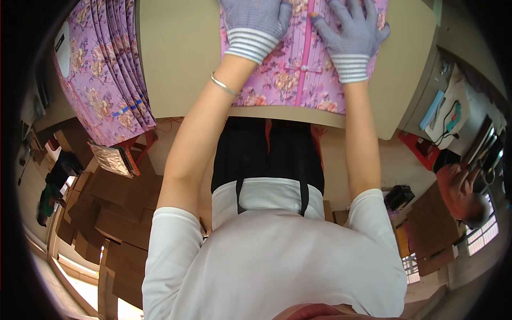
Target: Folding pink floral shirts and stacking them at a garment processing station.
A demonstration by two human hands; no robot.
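A pink floral fabric piece point(322, 97) lies flat on the pale work table, with a darker pink strip down its middle and a small bow-like tie across the strip. My left hand point(255, 22), in a grey knit glove with a striped cuff, rests palm down on its left part. The thumb is stretched out, while the other fingertips are cut off by the top edge. On the right part lies my right hand point(349, 34), gloved alike, its fingers spread flat and the thumb pointing toward the strip. Neither hand appears to grip the fabric.
Several matching floral pieces point(98, 69) hang in a stack over the table's left side. The table point(181, 58) ends just in front of my body. Cardboard boxes point(114, 192) stand lower left. A red stool point(418, 151) and another person point(461, 194) are at right.
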